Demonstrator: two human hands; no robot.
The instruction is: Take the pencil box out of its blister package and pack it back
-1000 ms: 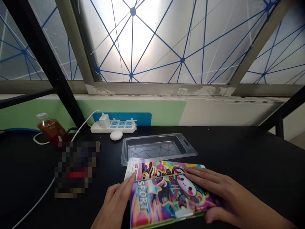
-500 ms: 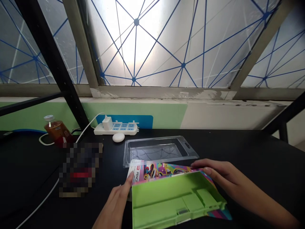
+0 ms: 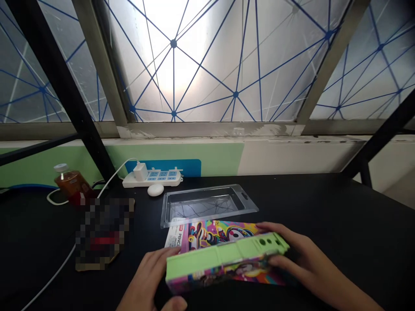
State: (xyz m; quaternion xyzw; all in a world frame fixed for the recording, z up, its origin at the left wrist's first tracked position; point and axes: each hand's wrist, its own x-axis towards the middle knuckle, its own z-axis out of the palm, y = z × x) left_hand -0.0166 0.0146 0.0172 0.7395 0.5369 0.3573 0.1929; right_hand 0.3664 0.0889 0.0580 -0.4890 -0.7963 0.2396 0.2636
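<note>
Both my hands hold a green pencil case [image 3: 223, 257] with a colourful printed face, tipped on its edge just above the black table [image 3: 324, 216]. My left hand [image 3: 149, 280] grips its left end, thumb under the near corner. My right hand [image 3: 301, 263] wraps round its right end. Under and behind the case lies a colourful printed card [image 3: 210, 233] marked PENCIL. A clear plastic blister tray [image 3: 207, 205] lies just beyond the card.
A white power strip [image 3: 152, 176] with a plugged charger and a small white oval object [image 3: 155, 190] sit at the back by the wall. An orange drink bottle [image 3: 69, 183] stands at left beside a blurred-out item [image 3: 103, 233]. A white cable [image 3: 48, 280] crosses the left.
The case lay picture side up, was lifted to show its green underside, and is now turned on its edge. My right hand moved from flat on top to gripping the right end.
</note>
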